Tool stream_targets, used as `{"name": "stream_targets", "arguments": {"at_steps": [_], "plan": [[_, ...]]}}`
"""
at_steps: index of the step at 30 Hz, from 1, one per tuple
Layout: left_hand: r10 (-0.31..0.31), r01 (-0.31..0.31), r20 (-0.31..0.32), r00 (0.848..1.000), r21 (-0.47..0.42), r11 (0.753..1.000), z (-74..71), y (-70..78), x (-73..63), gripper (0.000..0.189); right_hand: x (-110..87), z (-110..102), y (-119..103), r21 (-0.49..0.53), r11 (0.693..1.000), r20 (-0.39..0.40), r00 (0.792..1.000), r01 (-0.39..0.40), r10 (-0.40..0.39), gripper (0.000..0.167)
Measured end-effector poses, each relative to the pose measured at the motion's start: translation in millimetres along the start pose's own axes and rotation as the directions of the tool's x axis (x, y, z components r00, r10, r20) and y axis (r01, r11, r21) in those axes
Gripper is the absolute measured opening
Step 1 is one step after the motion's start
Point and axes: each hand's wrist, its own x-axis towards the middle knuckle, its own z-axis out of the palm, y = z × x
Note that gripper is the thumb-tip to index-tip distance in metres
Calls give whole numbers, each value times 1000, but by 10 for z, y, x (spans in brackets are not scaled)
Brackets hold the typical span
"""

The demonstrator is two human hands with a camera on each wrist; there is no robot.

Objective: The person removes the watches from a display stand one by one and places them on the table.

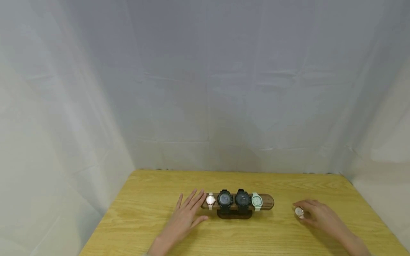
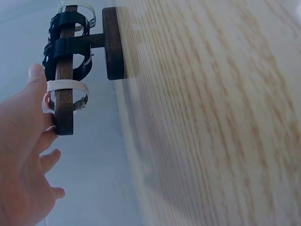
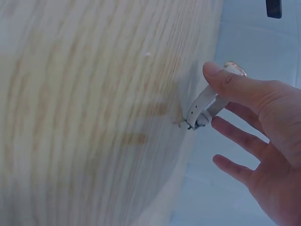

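Note:
A dark wooden watch stand point(image 1: 268, 202) holds several watches along its bar. From left to right these are a small white-strapped watch point(image 1: 210, 200), two chunky black watches point(image 1: 225, 200) and a pale green square-faced watch point(image 1: 257, 201). My left hand point(image 1: 183, 217) is at the bar's left end, fingers spread and mostly straight; in the left wrist view, fingers touch the bar end point(image 2: 64, 120). Off to the stand's right, my right hand point(image 1: 321, 216) pinches another white-strapped watch point(image 3: 201, 104) by its upper part. Its buckled strap hangs close to the tabletop; contact is unclear.
The stand's base point(image 1: 234, 214) sits on a yellow wood-grain table point(image 1: 153, 199). Pale cloth sheets point(image 1: 205, 106) hang behind the table and at both sides. In the right wrist view a dark end of the stand point(image 3: 273, 8) shows at the top.

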Motion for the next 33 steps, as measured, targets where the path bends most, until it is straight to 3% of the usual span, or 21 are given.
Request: {"name": "stream_targets", "arguments": {"at_steps": [6,16,25,33], "plan": [[4,-4,-3,1000,4,1000,9,3,-3,74,-8,21,26,72,995,118,992,-63,54,52],[6,-6,-2,1000,-8,1000,14,0,-15,73,14,31,71,110,986,198,975,-125,102,53],[1,-1,-4,1000,-9,1000,10,8,-21,73,33,39,107,104,991,179,982,-83,63,57],[-1,1,-7,1000,-10,1000,10,6,-15,73,31,19,98,119,989,194,979,-90,66,60]]}}
